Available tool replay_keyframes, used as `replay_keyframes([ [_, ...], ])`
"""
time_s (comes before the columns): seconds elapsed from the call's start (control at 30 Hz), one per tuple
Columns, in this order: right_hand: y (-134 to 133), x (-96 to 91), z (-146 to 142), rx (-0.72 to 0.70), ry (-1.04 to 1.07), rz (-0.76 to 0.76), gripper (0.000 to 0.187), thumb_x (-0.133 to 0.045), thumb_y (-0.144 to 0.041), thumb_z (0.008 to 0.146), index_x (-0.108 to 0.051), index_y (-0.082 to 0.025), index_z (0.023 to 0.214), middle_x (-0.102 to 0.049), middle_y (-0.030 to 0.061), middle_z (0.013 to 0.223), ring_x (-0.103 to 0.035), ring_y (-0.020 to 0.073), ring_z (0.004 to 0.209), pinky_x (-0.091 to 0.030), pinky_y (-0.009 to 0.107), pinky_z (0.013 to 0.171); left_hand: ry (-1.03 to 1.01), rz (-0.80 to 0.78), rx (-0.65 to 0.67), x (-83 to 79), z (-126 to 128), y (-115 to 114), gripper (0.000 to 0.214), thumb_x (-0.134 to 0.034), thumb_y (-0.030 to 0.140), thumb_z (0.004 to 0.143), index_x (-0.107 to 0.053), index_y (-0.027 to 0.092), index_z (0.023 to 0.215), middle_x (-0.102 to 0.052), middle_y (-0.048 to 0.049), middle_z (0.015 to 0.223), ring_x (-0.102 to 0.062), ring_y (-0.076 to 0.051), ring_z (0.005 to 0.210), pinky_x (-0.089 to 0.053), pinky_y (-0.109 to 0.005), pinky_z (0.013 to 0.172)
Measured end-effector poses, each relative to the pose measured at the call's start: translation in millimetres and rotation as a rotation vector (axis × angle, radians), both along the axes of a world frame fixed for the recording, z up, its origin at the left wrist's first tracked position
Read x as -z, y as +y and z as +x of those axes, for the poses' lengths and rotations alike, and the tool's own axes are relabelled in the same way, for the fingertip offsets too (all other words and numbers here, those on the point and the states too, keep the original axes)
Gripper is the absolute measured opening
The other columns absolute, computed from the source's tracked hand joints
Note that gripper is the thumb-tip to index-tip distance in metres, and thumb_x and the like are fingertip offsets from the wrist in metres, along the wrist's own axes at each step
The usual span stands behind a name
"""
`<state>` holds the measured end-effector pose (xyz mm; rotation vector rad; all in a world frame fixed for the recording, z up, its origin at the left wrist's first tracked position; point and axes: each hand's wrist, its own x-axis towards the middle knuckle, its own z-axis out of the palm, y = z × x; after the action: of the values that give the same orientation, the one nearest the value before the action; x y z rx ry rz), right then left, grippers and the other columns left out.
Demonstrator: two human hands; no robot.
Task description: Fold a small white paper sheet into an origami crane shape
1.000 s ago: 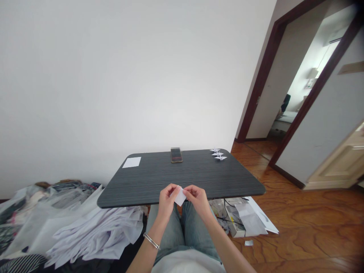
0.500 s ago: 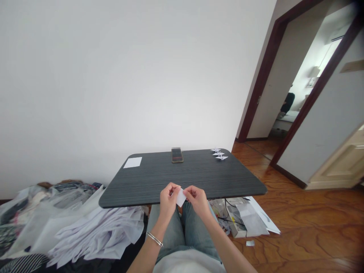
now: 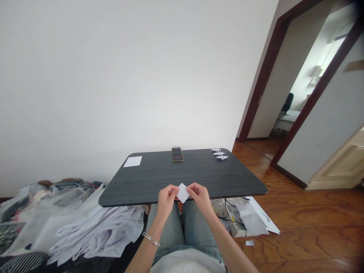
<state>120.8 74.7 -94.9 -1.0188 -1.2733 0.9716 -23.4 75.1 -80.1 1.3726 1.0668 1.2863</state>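
Observation:
A small white folded paper (image 3: 182, 193), diamond-shaped from here, is held up between my two hands over the near edge of the dark table (image 3: 153, 174). My left hand (image 3: 167, 198) pinches its left corner between thumb and fingers. At the right corner, my right hand (image 3: 199, 194) grips it the same way. Three white paper cranes (image 3: 220, 154) stand in a row at the table's far right. Flat at the far left lies a stack or sheet of white paper (image 3: 132, 161).
A phone (image 3: 177, 154) rests at the table's back middle, near the white wall. Piled clothes and white cloth (image 3: 99, 231) lie on the left. Below the table's right side are a box with cables (image 3: 236, 223) and white sheets (image 3: 260, 216) on the wooden floor.
Both hands have risen slightly, and the right hand has shifted a little right. The folded paper has turned from a tilted angle to an upright diamond facing me.

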Motion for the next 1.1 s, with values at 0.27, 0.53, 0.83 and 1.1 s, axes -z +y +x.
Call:
replay_keyframes([
  [0.27, -1, -6.7, -5, 0.064, -0.067, 0.054, 0.022, -0.057, -0.034, 0.075, -0.056, -0.017, 0.063, -0.056, -0.0005, 0.053, -0.048, 0.0124, 0.047, -0.037, 0.023, 0.047, 0.025, 0.012, 0.018, 0.1, 3, -2, 0.025, -0.059, 0.037, 0.073, -0.061, 0.013, 0.066, -0.062, -0.0015, 0.055, -0.055, -0.014, 0.051, -0.041, -0.022, 0.05],
  [0.53, -4, -8.4, -7, 0.039, -0.114, 0.028, 0.02, -0.059, -0.033, 0.073, -0.062, -0.016, 0.063, -0.059, 0.0005, 0.054, -0.051, 0.0134, 0.049, -0.04, 0.024, 0.049, 0.107, 0.124, -0.054, -6.7, 3, 1, 0.023, -0.059, 0.035, 0.072, -0.063, 0.014, 0.066, -0.06, -0.0022, 0.061, -0.052, -0.014, 0.057, -0.038, -0.022, 0.053],
  [0.83, -6, 0.5, -9, 0.005, -0.066, 0.011, 0.023, -0.056, -0.036, 0.076, -0.055, -0.017, 0.063, -0.053, -0.0014, 0.051, -0.047, 0.0125, 0.047, -0.038, 0.023, 0.047, 0.048, 0.165, -0.157, -2.6, 3, 2, 0.021, -0.058, 0.035, 0.074, -0.057, 0.015, 0.066, -0.055, 0.0007, 0.06, -0.048, -0.012, 0.054, -0.036, -0.021, 0.051],
  [1.1, -2, 0.5, 0, 0.082, -0.07, 0.024, 0.024, -0.055, -0.036, 0.076, -0.055, -0.017, 0.062, -0.051, -0.0017, 0.05, -0.046, 0.0124, 0.046, -0.037, 0.023, 0.046, 0.017, 0.059, -0.04, 2.1, 1, 1, 0.027, -0.059, 0.04, 0.073, -0.059, 0.014, 0.064, -0.057, 0.0005, 0.057, -0.049, -0.012, 0.053, -0.035, -0.022, 0.052],
])
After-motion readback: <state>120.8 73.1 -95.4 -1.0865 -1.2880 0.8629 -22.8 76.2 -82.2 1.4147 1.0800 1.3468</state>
